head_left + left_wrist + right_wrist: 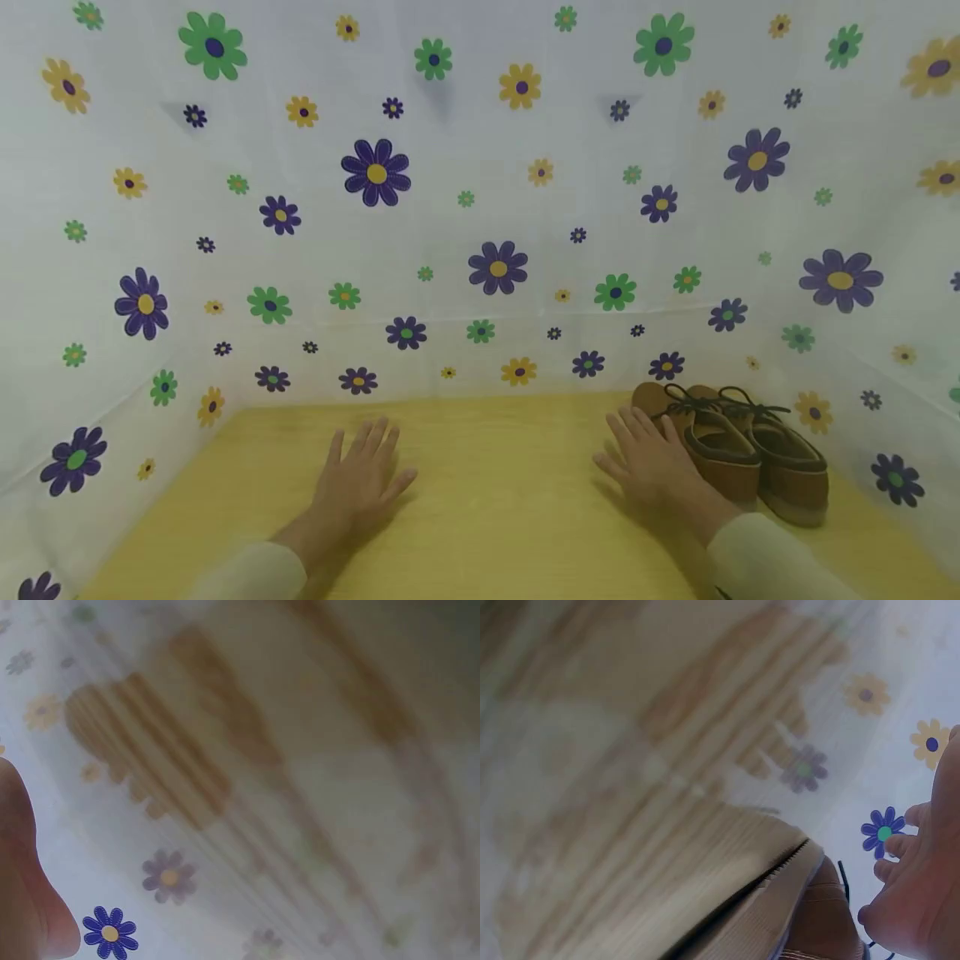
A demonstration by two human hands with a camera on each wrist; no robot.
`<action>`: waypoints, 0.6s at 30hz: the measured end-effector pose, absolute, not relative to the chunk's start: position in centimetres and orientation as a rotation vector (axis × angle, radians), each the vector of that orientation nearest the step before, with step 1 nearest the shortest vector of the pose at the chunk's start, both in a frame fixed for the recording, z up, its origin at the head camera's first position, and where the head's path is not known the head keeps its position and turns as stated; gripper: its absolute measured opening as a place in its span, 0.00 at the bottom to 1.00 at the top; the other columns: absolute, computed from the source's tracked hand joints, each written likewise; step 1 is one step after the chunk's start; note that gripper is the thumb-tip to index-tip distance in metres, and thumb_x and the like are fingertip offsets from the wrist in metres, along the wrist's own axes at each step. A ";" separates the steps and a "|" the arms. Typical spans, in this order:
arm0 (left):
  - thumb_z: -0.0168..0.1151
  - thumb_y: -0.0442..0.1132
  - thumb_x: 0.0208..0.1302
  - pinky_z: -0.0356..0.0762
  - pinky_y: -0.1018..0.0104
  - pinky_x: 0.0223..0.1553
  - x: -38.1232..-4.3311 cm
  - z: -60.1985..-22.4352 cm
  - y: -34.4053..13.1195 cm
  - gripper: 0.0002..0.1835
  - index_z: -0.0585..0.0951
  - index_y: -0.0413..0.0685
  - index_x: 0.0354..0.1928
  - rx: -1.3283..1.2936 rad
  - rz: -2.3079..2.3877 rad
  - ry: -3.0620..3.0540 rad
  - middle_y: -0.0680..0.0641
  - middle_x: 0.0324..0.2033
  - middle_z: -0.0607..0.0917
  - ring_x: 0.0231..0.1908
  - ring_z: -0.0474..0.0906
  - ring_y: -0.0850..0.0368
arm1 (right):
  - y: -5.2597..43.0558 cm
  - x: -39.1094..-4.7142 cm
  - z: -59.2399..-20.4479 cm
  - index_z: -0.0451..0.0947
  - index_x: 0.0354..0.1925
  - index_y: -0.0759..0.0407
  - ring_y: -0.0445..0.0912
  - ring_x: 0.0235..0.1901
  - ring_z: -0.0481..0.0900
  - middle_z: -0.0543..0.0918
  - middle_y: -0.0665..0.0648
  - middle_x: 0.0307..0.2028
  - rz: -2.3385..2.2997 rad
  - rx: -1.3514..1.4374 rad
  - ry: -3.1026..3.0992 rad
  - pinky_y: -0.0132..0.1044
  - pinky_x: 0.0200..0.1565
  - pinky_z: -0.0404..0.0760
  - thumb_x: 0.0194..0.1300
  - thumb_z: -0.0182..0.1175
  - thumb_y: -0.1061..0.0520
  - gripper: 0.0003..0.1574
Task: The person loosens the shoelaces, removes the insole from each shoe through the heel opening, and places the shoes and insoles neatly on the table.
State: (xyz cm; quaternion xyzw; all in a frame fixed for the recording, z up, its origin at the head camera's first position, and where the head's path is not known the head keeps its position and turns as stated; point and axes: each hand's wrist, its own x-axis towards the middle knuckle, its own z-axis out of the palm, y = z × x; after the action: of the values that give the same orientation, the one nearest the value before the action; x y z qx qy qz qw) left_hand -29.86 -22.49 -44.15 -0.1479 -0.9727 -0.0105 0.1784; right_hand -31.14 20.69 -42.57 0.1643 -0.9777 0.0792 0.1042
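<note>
A pair of brown lace-up shoes, the left shoe [723, 458] and the right shoe [795, 471], stands side by side on the right of the yellow tabletop [487, 492], with toes toward the back and dark laces tied in bows. My right hand [648, 462] is just left of them, palm down with fingers spread, overlapping part of the nearer shoe in the head view. Whether it touches the shoe, I cannot tell. In the right wrist view, a brown shoe [825, 922] shows beside the hand. On the left, my left hand [360, 479] is palm down, fingers spread, holding nothing.
A white curtain [450, 225] printed with green, purple and yellow flowers surrounds the tabletop at the back and both sides. The glossy wood surface [615, 900] mirrors the hands and flowers in the wrist views.
</note>
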 end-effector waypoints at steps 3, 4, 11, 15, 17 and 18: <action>0.40 0.66 0.65 0.36 0.37 0.66 -28.6 -45.6 -22.1 0.39 0.59 0.49 0.70 -0.433 -0.057 -2.781 0.45 0.71 0.53 0.71 0.49 0.42 | 20.7 -29.8 -44.1 0.54 0.71 0.55 0.61 0.70 0.50 0.55 0.61 0.71 0.239 0.496 -2.896 0.66 0.64 0.41 0.67 0.36 0.29 0.46; 0.40 0.65 0.65 0.37 0.37 0.66 -28.3 -45.9 -22.0 0.39 0.59 0.48 0.70 -0.439 -0.063 -2.781 0.45 0.71 0.54 0.71 0.49 0.42 | 20.7 -29.6 -44.4 0.54 0.70 0.55 0.60 0.70 0.51 0.56 0.60 0.70 0.242 0.490 -2.893 0.66 0.64 0.41 0.67 0.37 0.29 0.45; 0.40 0.66 0.65 0.35 0.38 0.67 -28.8 -45.0 -22.6 0.39 0.59 0.49 0.70 -0.392 -0.024 -2.750 0.45 0.71 0.53 0.71 0.49 0.44 | 20.5 -30.3 -44.1 0.54 0.70 0.55 0.60 0.70 0.51 0.56 0.61 0.70 0.190 0.474 -2.847 0.65 0.65 0.41 0.68 0.38 0.32 0.43; 0.36 0.68 0.65 0.31 0.39 0.67 -29.2 -44.5 -22.8 0.40 0.55 0.50 0.71 -0.401 -0.033 -2.779 0.46 0.72 0.50 0.72 0.45 0.44 | 20.4 -30.9 -43.4 0.54 0.70 0.57 0.60 0.70 0.51 0.56 0.62 0.70 0.168 0.458 -2.849 0.65 0.65 0.42 0.68 0.40 0.34 0.42; 0.33 0.69 0.65 0.30 0.39 0.67 -29.3 -44.5 -22.7 0.41 0.54 0.51 0.71 -0.416 -0.027 -2.794 0.46 0.72 0.48 0.72 0.43 0.45 | 20.4 -31.0 -43.3 0.56 0.69 0.58 0.61 0.69 0.52 0.56 0.63 0.70 0.151 0.441 -2.852 0.66 0.64 0.42 0.68 0.41 0.34 0.42; 0.33 0.69 0.65 0.30 0.39 0.67 -29.3 -44.4 -22.7 0.41 0.54 0.50 0.71 -0.426 -0.030 -2.792 0.47 0.72 0.48 0.72 0.43 0.45 | 20.4 -31.0 -43.2 0.56 0.69 0.59 0.61 0.69 0.52 0.57 0.64 0.70 0.134 0.432 -2.851 0.66 0.64 0.42 0.68 0.41 0.35 0.42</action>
State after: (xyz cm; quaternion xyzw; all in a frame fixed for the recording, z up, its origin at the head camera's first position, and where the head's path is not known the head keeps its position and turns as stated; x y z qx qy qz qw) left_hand -29.34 -22.66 -44.45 -0.1490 -0.9761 -0.0105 0.1579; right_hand -30.97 20.39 -43.18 0.1483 -0.9797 0.0460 0.1271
